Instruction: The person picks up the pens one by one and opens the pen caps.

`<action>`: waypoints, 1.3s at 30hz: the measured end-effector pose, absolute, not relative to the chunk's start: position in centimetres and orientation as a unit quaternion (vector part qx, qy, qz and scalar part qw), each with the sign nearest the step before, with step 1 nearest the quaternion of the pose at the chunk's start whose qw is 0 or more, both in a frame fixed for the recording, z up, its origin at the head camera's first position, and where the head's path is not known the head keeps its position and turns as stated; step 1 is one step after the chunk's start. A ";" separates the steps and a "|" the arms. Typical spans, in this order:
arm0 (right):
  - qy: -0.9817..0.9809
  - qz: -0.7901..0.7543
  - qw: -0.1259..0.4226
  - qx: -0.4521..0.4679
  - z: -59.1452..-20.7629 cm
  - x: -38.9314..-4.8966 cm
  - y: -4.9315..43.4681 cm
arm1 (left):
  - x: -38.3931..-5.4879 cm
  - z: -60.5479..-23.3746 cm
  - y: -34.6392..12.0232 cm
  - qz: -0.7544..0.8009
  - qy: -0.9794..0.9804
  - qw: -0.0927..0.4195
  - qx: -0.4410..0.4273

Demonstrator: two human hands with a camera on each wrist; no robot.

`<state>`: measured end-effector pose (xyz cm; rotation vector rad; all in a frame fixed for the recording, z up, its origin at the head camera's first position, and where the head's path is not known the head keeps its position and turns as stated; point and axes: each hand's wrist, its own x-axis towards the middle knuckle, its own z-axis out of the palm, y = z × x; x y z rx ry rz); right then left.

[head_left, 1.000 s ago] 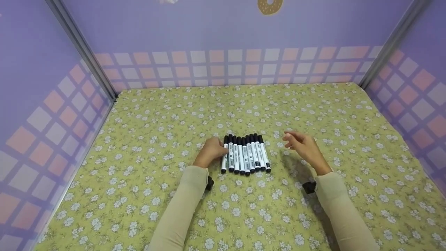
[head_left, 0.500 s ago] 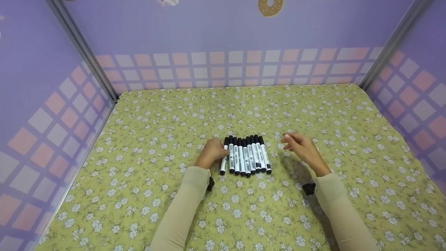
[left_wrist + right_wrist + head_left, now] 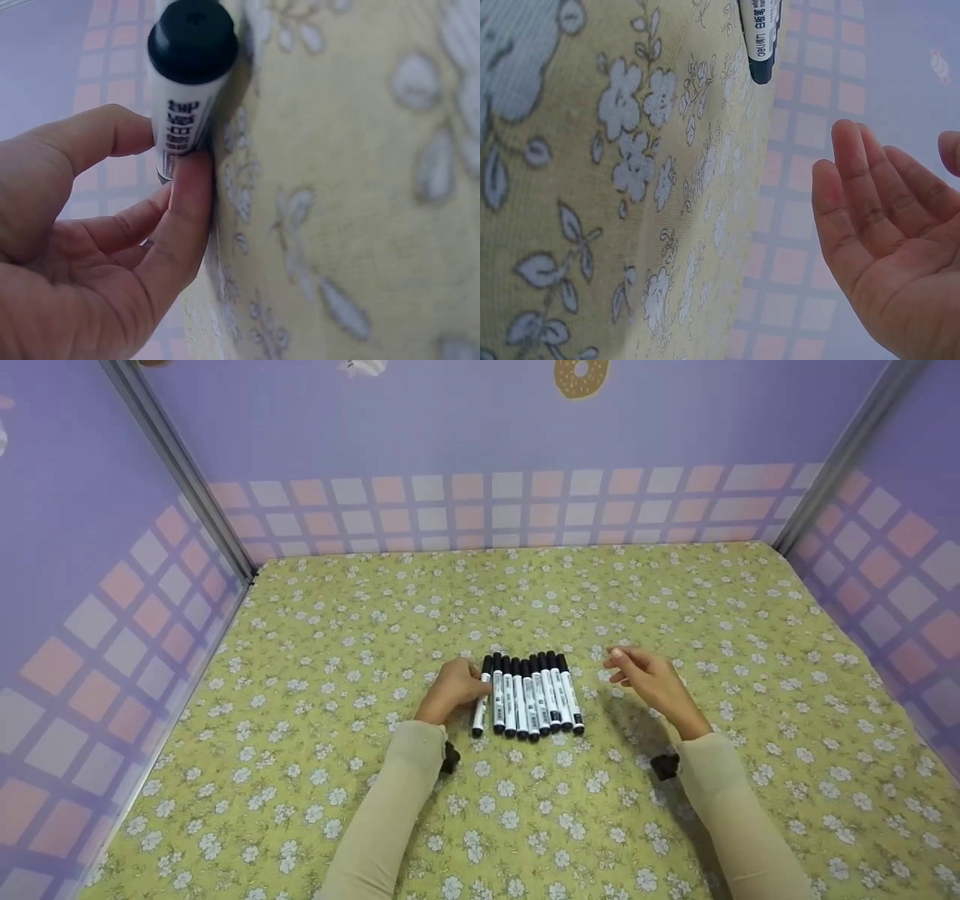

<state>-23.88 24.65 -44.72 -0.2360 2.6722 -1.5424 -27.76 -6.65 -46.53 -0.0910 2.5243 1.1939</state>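
Observation:
Several whiteboard markers (image 3: pixel 532 705) with white barrels and black caps lie side by side on the cloth, caps toward the far wall. My left hand (image 3: pixel 452 690) pinches the leftmost marker (image 3: pixel 479 718), which lies slightly slanted with a narrow gap to its neighbour. In the left wrist view, thumb and fingers (image 3: pixel 187 191) bear on the barrel of that marker (image 3: pixel 187 97), its black end toward the camera. My right hand (image 3: pixel 651 684) hovers to the right of the row, fingers loosely bent and holding nothing. The right wrist view shows a marker end (image 3: pixel 760 69) apart from the fingers.
A yellow-green cloth with white flowers (image 3: pixel 360 607) covers the table. Purple walls (image 3: pixel 480 435) with pink and white checks stand at the back and both sides, meeting at grey corner posts (image 3: pixel 176 465).
My left hand has tilted the leftmost marker, its lower end shifting slightly left and widening the gap to its neighbour. The right hand has barely moved. The head view has shifted a little.

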 end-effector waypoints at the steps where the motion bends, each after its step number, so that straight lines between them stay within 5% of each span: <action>1: 0.863 -0.498 0.025 -0.078 -44.7 -23.9 24.6 | -27.8 -46.6 -6.7 0.422 0.889 0.174 -0.032; 26: 0.878 -0.462 0.048 -0.114 -44.1 -24.0 24.2 | -26.4 -44.8 -7.6 0.517 0.838 0.173 0.003; 39: 0.876 -0.453 0.061 -0.154 -44.0 -24.0 23.7 | -26.3 -43.6 -7.3 0.461 0.872 0.141 0.090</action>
